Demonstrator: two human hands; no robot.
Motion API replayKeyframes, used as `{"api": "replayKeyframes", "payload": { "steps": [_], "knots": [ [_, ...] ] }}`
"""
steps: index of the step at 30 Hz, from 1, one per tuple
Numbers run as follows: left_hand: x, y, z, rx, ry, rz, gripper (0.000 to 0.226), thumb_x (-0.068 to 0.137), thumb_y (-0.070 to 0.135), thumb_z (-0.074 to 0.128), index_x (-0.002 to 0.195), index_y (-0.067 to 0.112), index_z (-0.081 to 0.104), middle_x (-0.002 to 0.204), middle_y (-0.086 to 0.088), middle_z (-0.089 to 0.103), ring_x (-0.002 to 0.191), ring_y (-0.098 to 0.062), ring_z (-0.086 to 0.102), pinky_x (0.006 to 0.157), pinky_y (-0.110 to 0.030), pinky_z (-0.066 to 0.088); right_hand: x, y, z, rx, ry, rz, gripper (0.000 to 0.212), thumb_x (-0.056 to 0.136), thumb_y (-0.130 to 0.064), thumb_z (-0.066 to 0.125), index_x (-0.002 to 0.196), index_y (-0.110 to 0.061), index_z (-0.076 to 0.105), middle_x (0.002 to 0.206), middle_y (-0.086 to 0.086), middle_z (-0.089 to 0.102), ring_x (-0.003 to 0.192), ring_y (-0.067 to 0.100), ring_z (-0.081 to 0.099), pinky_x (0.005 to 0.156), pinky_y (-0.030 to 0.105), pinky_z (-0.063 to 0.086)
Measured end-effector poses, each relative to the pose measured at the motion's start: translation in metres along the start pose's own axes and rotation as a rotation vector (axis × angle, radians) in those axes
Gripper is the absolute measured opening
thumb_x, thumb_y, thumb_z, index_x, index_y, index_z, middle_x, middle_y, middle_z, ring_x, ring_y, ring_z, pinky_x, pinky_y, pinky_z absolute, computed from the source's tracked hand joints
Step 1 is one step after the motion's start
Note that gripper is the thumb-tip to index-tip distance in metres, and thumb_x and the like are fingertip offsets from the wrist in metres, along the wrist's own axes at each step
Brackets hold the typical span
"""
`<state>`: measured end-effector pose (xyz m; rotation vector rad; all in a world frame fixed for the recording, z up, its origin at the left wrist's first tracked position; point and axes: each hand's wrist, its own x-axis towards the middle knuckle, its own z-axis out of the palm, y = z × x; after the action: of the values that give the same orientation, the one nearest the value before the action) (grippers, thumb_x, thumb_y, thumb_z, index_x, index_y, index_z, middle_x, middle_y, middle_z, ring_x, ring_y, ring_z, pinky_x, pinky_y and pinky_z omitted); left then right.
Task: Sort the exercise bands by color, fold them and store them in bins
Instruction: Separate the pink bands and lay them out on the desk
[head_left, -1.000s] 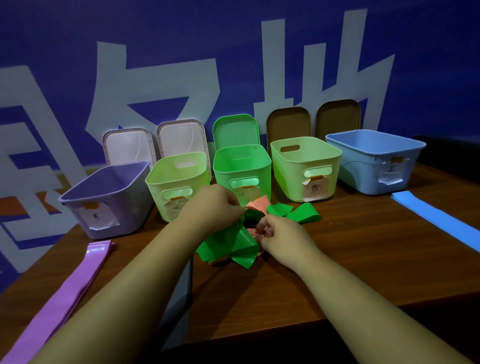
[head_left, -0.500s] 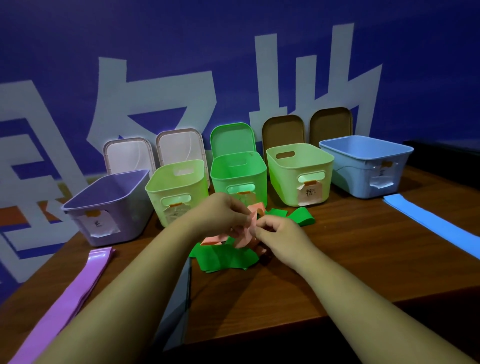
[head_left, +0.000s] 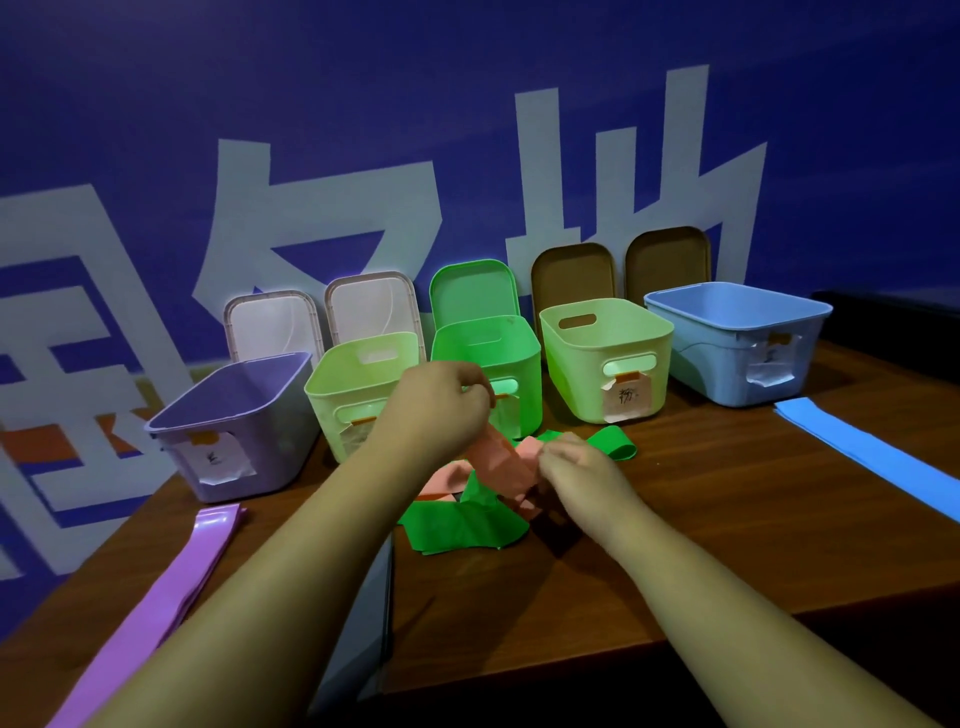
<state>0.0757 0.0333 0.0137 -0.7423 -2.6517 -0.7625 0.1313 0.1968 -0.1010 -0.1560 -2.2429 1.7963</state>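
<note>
Pink band (head_left: 500, 463) hangs stretched between the two hands, lifted just above the table (head_left: 727, 530). Its long axis slants from the left hand (head_left: 441, 410), which is higher and farther out, down to the right hand (head_left: 582, 478), which is lower and closer to the body. Both hands have their fingers curled and pinch the band, the left at the upper end and the right at the lower end. More pink shows under the left wrist, so part of the band seems to trail back towards the table.

Directly below the hands lies the green band (head_left: 462, 527), crumpled, with one loop sticking out just beyond the right hand. The pink strip crosses over it, and whether the two are tangled together cannot be told.

The row of bins (head_left: 605, 358) stands just beyond the hands; their labels are too small to read. A purple band (head_left: 171, 587) lies well off to the left of the left hand, and a blue band (head_left: 862, 457) well off to the right of the right hand.

The likely step is freeing pink from green. Since each hand already holds an end, bringing the ends together along that slant would make the fold.
</note>
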Motion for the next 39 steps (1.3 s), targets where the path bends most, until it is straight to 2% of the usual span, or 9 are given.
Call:
{"api": "replayKeyframes", "payload": {
  "steps": [4,7,11,15,20,25,28,35,39],
  "knots": [
    [0.002,-0.002,-0.008,-0.231,-0.062,-0.114,0.028,0.095,0.016,0.059,0.082,0.018,0.084,0.081,0.000,0.075,0.069,-0.015,0.062,0.049,-0.021,0.044,0.001,-0.002,-0.006,0.210,0.004,-0.035,0.024,0.099,-0.018,0.057,0.106,-0.007,0.076,0.100,0.010,0.073,0.089,0.011,0.070,0.074,0.023,0.054],
    [0.012,-0.017,-0.018,-0.367,-0.123,-0.142,0.022,0.085,0.034,0.067,0.083,0.019,0.083,0.086,-0.011,0.077,0.079,-0.023,0.067,0.072,-0.041,0.059,0.008,-0.005,-0.012,0.407,0.018,-0.015,0.040,0.080,-0.030,0.058,0.107,-0.017,0.083,0.108,0.013,0.080,0.102,0.030,0.071,0.084,0.044,0.053],
    [0.016,-0.030,-0.035,-0.485,-0.385,-0.024,0.013,0.090,0.025,0.081,0.094,0.013,0.079,0.096,-0.014,0.077,0.086,-0.022,0.069,0.083,-0.038,0.058,0.015,-0.020,-0.023,0.621,0.029,-0.006,0.035,0.083,-0.031,0.060,0.095,-0.007,0.082,0.095,0.015,0.077,0.086,0.029,0.070,0.070,0.037,0.054],
    [0.016,-0.030,-0.043,-0.417,-0.273,0.020,0.007,0.092,0.018,0.081,0.095,0.013,0.078,0.095,-0.006,0.076,0.081,-0.013,0.073,0.080,-0.031,0.063,0.015,-0.030,-0.028,0.702,0.065,-0.064,0.025,0.102,-0.012,0.056,0.079,-0.010,0.067,0.072,0.002,0.065,0.073,0.017,0.062,0.073,0.032,0.047],
    [0.022,-0.029,-0.044,-0.655,-0.209,-0.022,0.009,0.092,0.016,0.081,0.091,0.012,0.073,0.096,-0.012,0.073,0.083,-0.022,0.074,0.080,-0.040,0.066,0.012,-0.036,-0.028,0.770,-0.100,-0.113,0.018,0.094,-0.017,0.070,0.077,-0.017,0.072,0.093,0.015,0.065,0.093,0.028,0.062,0.089,0.044,0.047],
    [0.022,-0.023,-0.039,-0.856,-0.217,-0.017,0.010,0.095,0.010,0.073,0.086,0.012,0.069,0.105,-0.008,0.070,0.098,-0.023,0.067,0.079,-0.035,0.057,0.011,-0.037,-0.026,0.755,-0.102,-0.062,0.035,0.084,-0.013,0.080,0.111,-0.016,0.059,0.115,0.022,0.072,0.102,0.034,0.070,0.075,0.045,0.058],
    [0.024,-0.023,-0.033,-0.975,-0.258,0.023,0.013,0.100,0.009,0.063,0.089,0.016,0.066,0.092,-0.007,0.063,0.083,-0.018,0.060,0.065,-0.026,0.046,0.010,-0.042,-0.026,0.644,-0.060,-0.049,0.042,0.086,-0.016,0.081,0.127,-0.016,0.068,0.122,0.020,0.075,0.101,0.034,0.071,0.077,0.043,0.055],
    [0.029,-0.025,-0.030,-0.968,-0.271,0.012,0.006,0.097,0.022,0.073,0.093,0.025,0.070,0.090,-0.002,0.065,0.076,-0.015,0.061,0.056,-0.024,0.045,0.006,-0.047,-0.034,0.600,-0.090,-0.117,0.014,0.083,-0.018,0.076,0.093,-0.009,0.072,0.087,0.010,0.071,0.081,0.023,0.068,0.070,0.036,0.052],
    [0.034,-0.029,-0.034,-0.838,-0.237,0.054,0.003,0.095,0.023,0.076,0.095,0.024,0.073,0.096,-0.001,0.069,0.083,-0.018,0.065,0.058,-0.026,0.051,0.004,-0.047,-0.040,0.743,-0.143,-0.132,0.024,0.086,-0.018,0.072,0.094,0.003,0.064,0.079,0.015,0.069,0.070,0.026,0.072,0.075,0.040,0.053]
  ]
}}
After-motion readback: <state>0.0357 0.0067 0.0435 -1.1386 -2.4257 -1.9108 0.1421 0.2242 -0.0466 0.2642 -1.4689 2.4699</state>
